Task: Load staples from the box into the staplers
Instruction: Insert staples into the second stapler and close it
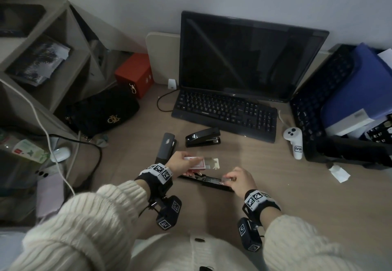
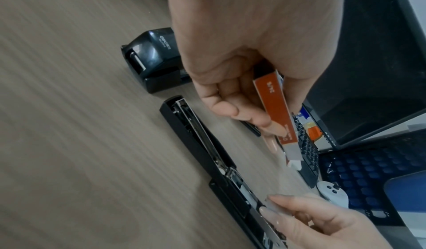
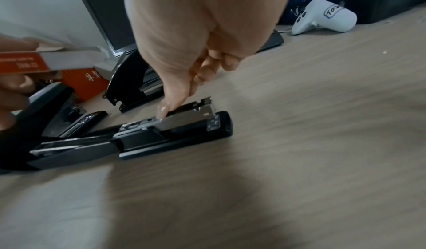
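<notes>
A person at a wood-grain surface (image 1: 275, 186) loads an opened stapler (image 1: 206, 182) lying flat, lid swung back. L hand (image 1: 182, 161) grips the red-and-white staple box (image 2: 280, 114), inner tray slid partway out, just above the stapler. R hand (image 1: 241, 180) — fingertips (image 3: 162, 111) curled, pinching at the metal magazine (image 3: 184, 120); a staple strip can't be made out. Two more black staplers (image 1: 202, 137) sit closed nearby, w/ a keyboard (image 1: 224, 111) behind.
</notes>
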